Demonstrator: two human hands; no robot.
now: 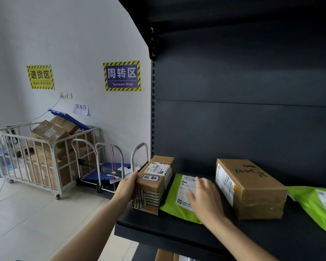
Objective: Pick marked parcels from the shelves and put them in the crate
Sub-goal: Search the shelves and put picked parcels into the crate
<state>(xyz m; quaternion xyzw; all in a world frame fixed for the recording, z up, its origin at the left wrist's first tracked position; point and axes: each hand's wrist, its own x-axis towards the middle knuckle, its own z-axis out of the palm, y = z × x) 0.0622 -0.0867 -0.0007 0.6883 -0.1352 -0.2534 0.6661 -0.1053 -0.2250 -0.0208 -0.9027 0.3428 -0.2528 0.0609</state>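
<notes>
The marked parcel (155,183), at the left end of the shelf (167,230), is gripped by the left hand (127,187); the green mailer (174,204) beside it is covered by the spread fingers (203,184) of the right hand (205,198). A cage trolley (54,157) is seen by the wall.

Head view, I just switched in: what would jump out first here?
The small cardboard box with the blue-edged sticker stands at the left end of the dark shelf, held at its side by the left hand. Beside it the open right hand is over a bright green mailer. On the wall further left hangs a blue Turnover Area sign.
</notes>
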